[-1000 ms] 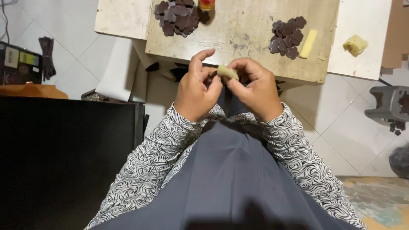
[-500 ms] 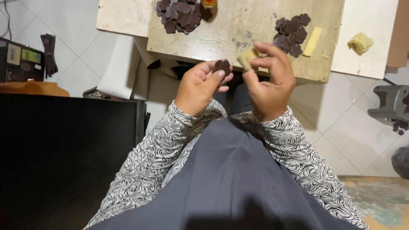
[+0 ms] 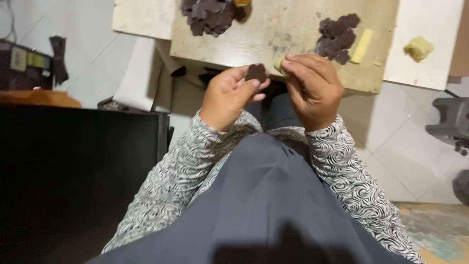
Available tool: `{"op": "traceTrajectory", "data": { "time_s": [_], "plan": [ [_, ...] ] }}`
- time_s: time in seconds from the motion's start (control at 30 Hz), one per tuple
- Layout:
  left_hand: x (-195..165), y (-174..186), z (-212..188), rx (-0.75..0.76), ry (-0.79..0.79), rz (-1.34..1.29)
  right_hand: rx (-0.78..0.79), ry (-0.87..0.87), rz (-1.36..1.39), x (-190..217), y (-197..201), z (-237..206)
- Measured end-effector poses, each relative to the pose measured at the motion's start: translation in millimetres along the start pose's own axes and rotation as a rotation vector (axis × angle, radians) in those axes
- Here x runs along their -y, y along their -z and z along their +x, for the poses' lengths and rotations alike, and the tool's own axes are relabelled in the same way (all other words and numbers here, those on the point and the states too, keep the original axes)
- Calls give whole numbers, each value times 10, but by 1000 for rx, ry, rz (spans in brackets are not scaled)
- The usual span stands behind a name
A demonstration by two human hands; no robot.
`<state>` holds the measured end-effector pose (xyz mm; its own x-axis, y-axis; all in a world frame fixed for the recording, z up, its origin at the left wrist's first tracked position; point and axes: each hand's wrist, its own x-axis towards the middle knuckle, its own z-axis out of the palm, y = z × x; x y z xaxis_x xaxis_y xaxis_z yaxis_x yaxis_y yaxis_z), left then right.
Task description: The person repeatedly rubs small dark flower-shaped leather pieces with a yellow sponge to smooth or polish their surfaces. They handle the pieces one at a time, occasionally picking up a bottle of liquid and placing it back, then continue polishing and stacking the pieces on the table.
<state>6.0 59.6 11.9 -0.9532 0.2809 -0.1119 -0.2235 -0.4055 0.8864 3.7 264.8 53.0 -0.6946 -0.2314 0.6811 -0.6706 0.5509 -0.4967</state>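
White floor tiles [image 3: 415,142] all around, pale and smooth, with a worn painted patch [image 3: 437,232] at the lower right corner. Big black box shape [image 3: 73,176] on the left side, dark and flat. Grey skirt [image 3: 259,210] over the lap, with swirly black-and-white sleeves [image 3: 181,171] on both arms. Scuffed wooden board [image 3: 288,39] up top, just past the hands, with a second pale board [image 3: 139,19] beside it on the left and a white board [image 3: 430,63] on the right. Grey metal thing [image 3: 452,122] at the right edge, standing on the tiles.

No real bowls or boxes for the small bits, only heaps on the boards. Big heap of dark brown flower-shaped pieces [image 3: 207,14] at the top of the wooden board. Smaller heap of the same dark pieces [image 3: 336,36] further right, with a pale yellow stick [image 3: 361,45] touching it. Yellow lump [image 3: 417,48] alone on the white board, well apart from the heaps.

Left hand [image 3: 227,98] palm up, fingers curled, one dark brown flower piece [image 3: 256,72] pinched at the fingertips. Right hand [image 3: 312,88] closed around a small yellow block [image 3: 280,63], only its end peeking out by the thumb. Both hands close together above the lap, near the front edge of the wooden board, the dark piece just beside the yellow block.
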Motion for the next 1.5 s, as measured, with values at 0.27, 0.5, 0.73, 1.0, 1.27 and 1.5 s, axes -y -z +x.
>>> {"op": "traceTrajectory", "data": {
  "time_s": [0.27, 0.5, 0.73, 1.0, 1.27, 1.5],
  "plan": [
    [58, -76, -40, 49, 4, -11, 112, 130, -12, 116, -66, 125],
    [108, -37, 11, 101, -37, 24, 89, 208, -42, 155, -28, 53],
    [134, -79, -23, 38, 59, 12, 37, 142, -87, -32, -73, 61],
    [58, 19, 55, 132, 109, -439, 46, 198, -20, 119, -65, -47],
    [-65, -92, 8, -306, 380, -282, 23, 103, -126, 50, -58, 42],
    [52, -58, 3, -65, 67, -204, 105, 304, -74, 62, -136, -45]
  ]
}}
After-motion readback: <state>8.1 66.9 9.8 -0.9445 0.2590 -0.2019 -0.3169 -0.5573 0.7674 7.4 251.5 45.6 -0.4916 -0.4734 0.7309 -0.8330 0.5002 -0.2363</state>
